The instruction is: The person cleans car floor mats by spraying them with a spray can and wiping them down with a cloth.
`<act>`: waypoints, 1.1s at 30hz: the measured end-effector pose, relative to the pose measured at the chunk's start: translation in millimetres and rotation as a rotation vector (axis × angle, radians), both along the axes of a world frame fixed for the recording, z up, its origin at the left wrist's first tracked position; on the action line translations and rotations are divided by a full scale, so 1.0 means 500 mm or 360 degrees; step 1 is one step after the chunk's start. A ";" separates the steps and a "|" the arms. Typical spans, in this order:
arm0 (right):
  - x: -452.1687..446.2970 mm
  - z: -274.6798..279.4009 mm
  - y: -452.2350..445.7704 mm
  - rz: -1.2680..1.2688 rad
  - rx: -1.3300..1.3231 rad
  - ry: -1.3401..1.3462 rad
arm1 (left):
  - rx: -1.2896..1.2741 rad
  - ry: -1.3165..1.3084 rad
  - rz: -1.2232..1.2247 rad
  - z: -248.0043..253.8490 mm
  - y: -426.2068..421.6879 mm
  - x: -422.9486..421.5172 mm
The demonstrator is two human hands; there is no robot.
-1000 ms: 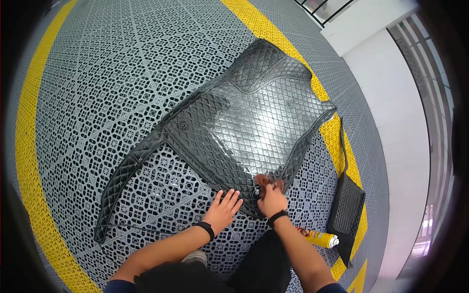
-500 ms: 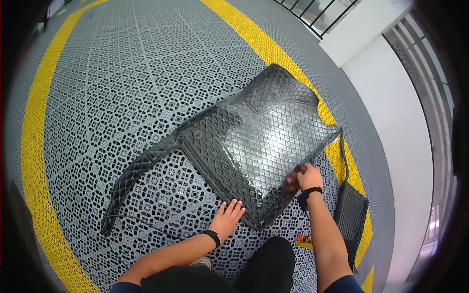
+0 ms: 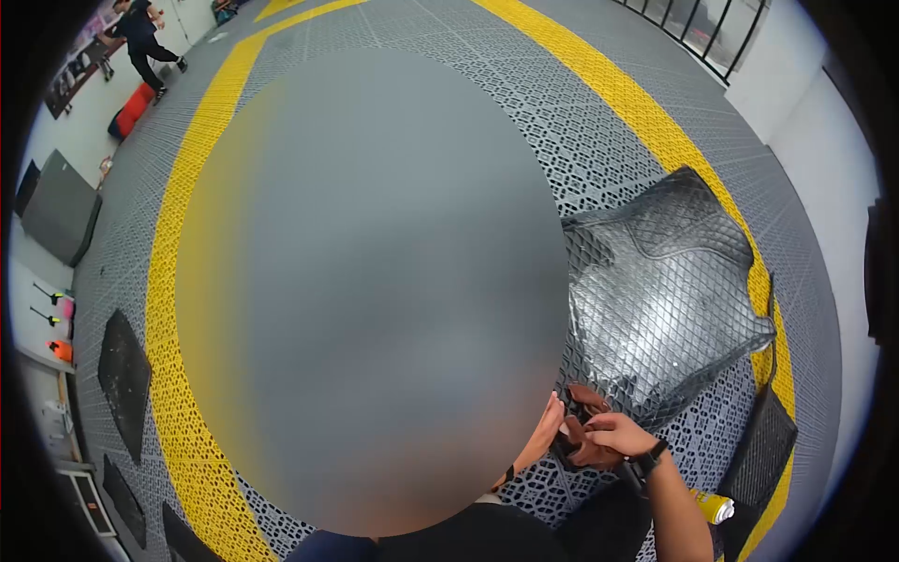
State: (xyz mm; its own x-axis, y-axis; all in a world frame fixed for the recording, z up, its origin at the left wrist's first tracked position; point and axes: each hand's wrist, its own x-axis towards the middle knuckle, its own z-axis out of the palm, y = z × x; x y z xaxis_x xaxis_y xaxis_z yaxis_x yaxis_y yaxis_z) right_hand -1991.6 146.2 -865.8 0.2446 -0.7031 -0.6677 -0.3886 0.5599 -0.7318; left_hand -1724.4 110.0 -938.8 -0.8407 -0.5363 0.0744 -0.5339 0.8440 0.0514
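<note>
The quilted mat point(image 3: 670, 309) lies on the grey perforated floor point(image 3: 510, 89), ahead of your hands. Its far edge and right corner reach the yellow stripe point(image 3: 609, 75); a white wall point(image 3: 817, 169) stands beyond the stripe. The floor extends past the far edge; a round blur hides the mat's left side and much of the floor to your left.

Your right hand point(image 3: 623, 436) grips the brown cloth point(image 3: 590, 451) at the mat's near edge. Your left hand point(image 3: 543, 435) is just beside the cloth, fingertips toward it; it is mostly behind the blur, so whether it is open or closed cannot be told.

The yellow can point(image 3: 714, 507) lies right of your right forearm. The dark textured panel point(image 3: 760, 440) lies beyond the can, alongside the stripe.
</note>
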 end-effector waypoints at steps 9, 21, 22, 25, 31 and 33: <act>0.055 0.165 -0.071 0.0120 -0.0812 0.0809 | 0.0181 0.0346 0.0097 0.068 -0.117 0.130; 0.312 0.021 -0.026 0.0710 -0.1139 0.1070 | 0.1001 -0.0142 0.0379 0.195 -0.060 0.199; 0.305 -0.001 -0.019 0.0749 -0.1137 0.1034 | 0.0831 -0.0031 0.0419 0.167 -0.058 0.177; 0.275 -0.003 -0.027 0.0746 -0.1198 0.0985 | 0.0699 -0.0131 0.0427 0.135 -0.065 0.147; 0.269 -0.004 -0.021 0.0587 -0.1279 0.0937 | 0.0733 -0.0107 0.0503 0.120 -0.060 0.160; 0.259 -0.002 -0.025 0.0626 -0.1270 0.0993 | 0.0750 -0.0074 0.0511 0.119 -0.059 0.167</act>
State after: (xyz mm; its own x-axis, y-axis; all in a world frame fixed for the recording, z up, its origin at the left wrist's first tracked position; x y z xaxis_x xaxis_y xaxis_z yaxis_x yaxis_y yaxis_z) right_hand -1861.9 133.5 -866.9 0.3238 -0.9360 -0.1380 -0.8664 -0.2347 -0.4408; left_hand -1640.8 80.3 -879.6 -0.6269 -0.7315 -0.2680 -0.7704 0.5308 0.3533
